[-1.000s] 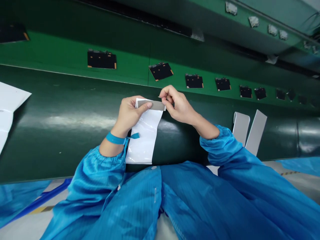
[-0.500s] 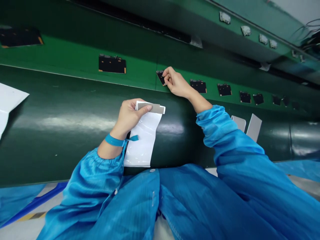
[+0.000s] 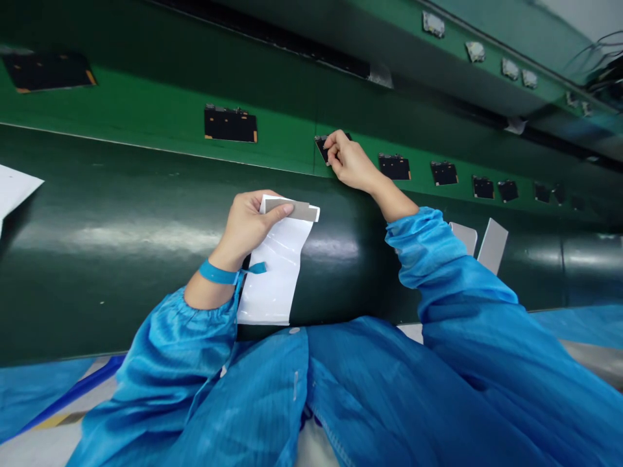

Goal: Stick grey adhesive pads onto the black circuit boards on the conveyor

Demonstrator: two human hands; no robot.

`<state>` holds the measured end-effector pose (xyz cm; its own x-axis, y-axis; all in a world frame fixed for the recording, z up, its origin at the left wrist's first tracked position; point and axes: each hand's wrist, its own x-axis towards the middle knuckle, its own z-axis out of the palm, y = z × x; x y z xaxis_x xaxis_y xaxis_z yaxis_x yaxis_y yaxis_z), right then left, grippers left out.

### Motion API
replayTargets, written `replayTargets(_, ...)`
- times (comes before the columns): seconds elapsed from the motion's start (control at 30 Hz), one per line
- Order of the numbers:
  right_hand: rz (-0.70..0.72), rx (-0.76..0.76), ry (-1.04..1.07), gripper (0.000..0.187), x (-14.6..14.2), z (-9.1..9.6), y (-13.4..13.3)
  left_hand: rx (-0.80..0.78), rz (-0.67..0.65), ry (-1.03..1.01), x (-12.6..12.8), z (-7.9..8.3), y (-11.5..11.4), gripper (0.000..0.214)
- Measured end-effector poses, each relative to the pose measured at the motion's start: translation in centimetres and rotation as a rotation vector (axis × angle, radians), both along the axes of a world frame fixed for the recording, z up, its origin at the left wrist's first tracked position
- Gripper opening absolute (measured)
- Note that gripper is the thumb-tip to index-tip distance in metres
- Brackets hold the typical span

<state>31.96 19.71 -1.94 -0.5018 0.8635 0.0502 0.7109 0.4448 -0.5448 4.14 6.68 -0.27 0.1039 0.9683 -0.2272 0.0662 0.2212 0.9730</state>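
At the centre of the frame, the left hand (image 3: 250, 224) pinches a white sheet (image 3: 271, 275) and grey strip (image 3: 302, 211) above the dark green bench (image 3: 131, 285). Right of upper centre, the right hand (image 3: 351, 162) bunches its fingers over a black board (image 3: 321, 148) on the bright green belt (image 3: 288, 146); whether they grip anything, I cannot tell.

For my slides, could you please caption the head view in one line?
Left hand gripping a white sheet and grey strip, right hand at a black board on the green surface.
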Motion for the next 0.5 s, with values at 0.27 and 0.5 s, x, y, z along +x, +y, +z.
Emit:
replayTargets(0.27,-0.023,0.023,-0.059,0.031,1.7,-0.6,-0.1,-0.010,0.002,0.013,0.0,0.1,-0.1,0.030)
replayTargets(0.5,-0.085,0.030,-0.169,0.037,2.0,-0.6,-1.1,-0.019,0.010,0.003,0.0,0.1,-0.2,0.027)
